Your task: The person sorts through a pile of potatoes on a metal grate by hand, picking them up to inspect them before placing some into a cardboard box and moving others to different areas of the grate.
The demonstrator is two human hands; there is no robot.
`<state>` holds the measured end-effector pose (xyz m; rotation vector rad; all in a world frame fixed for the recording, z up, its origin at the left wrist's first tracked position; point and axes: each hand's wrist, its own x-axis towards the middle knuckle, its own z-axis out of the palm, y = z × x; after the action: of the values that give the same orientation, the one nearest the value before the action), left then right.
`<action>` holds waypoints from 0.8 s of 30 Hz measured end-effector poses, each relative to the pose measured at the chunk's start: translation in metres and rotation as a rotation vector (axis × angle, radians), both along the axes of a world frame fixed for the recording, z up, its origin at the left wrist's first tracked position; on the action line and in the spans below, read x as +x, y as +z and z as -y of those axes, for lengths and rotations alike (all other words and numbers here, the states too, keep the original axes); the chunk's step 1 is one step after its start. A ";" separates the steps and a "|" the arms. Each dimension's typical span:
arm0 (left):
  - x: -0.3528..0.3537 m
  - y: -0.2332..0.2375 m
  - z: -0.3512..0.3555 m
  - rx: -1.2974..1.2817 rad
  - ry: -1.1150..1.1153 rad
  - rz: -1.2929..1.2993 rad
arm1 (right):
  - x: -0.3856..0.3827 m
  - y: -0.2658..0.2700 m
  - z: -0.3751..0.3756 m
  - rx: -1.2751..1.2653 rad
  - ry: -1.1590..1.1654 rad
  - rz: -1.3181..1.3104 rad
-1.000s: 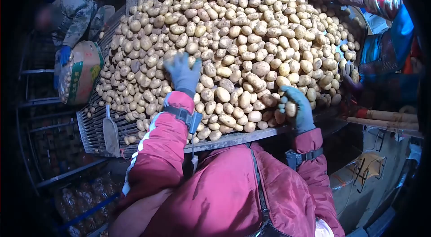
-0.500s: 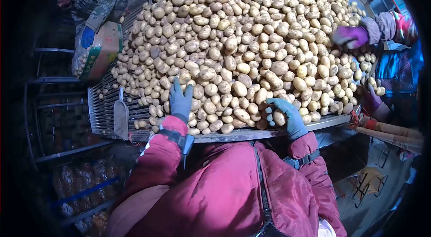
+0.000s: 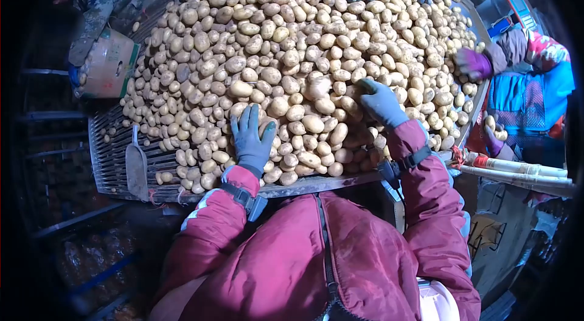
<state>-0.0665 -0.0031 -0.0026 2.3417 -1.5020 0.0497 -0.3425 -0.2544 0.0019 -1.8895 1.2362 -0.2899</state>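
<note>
A large heap of potatoes (image 3: 271,75) covers the slatted table in front of me. My left hand (image 3: 252,141), in a grey-blue glove, rests on the near part of the heap with its fingers spread. My right hand (image 3: 383,104), gloved alike, is over the heap farther right, fingers reaching left and apart, with no potato visibly gripped. Left of its fingertips, a blurred pale potato (image 3: 319,87) appears to be moving. What lies under the right palm is hidden.
A metal scoop (image 3: 136,166) lies on the slats (image 3: 109,154) at left. Beyond it, a person holds a cardboard box (image 3: 109,65). Other people's gloved hands, including a purple glove (image 3: 474,64), reach in from the far and right sides. Bamboo poles (image 3: 517,169) jut out at right.
My right hand has moved away from the table's near edge, up over the heap, and no longer cups a potato. My left hand stays on the heap, fingers wider. The view has shifted.
</note>
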 end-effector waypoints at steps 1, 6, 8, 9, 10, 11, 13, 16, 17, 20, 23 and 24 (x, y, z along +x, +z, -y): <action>0.003 -0.003 -0.003 -0.003 -0.022 0.005 | 0.009 0.000 0.003 -0.089 0.137 -0.001; 0.023 -0.084 -0.018 -0.003 0.077 0.197 | 0.038 0.039 0.008 -0.059 0.414 -0.295; 0.018 -0.068 -0.015 -0.002 0.071 0.122 | 0.033 0.049 0.009 -0.022 0.412 -0.330; 0.015 -0.059 -0.014 -0.002 0.069 0.084 | 0.032 0.053 0.013 0.013 0.408 -0.365; 0.005 -0.019 -0.007 -0.024 0.037 0.055 | 0.030 0.042 0.017 -0.001 0.487 -0.415; -0.001 0.005 -0.002 -0.044 0.003 0.024 | 0.028 0.030 0.022 -0.018 0.566 -0.460; -0.001 0.004 -0.003 -0.036 0.001 0.021 | 0.029 0.040 0.010 0.016 0.516 -0.536; -0.001 0.004 -0.001 -0.014 -0.025 -0.027 | 0.036 0.034 0.003 -0.087 0.544 -0.580; -0.001 0.005 -0.002 0.007 -0.010 -0.016 | 0.037 0.028 0.002 -0.134 0.532 -0.614; 0.000 0.006 -0.002 0.023 -0.012 0.002 | 0.030 0.022 0.015 -0.046 0.520 -0.494; -0.002 0.007 -0.003 0.026 -0.014 0.001 | 0.009 0.041 0.007 0.303 0.188 -0.020; -0.001 0.006 -0.004 0.021 -0.015 0.006 | 0.001 0.039 0.004 0.452 0.139 0.180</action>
<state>-0.0679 0.0005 0.0029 2.3488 -1.5293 0.0368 -0.3418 -0.2589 0.0406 -1.5123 0.9496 -0.0920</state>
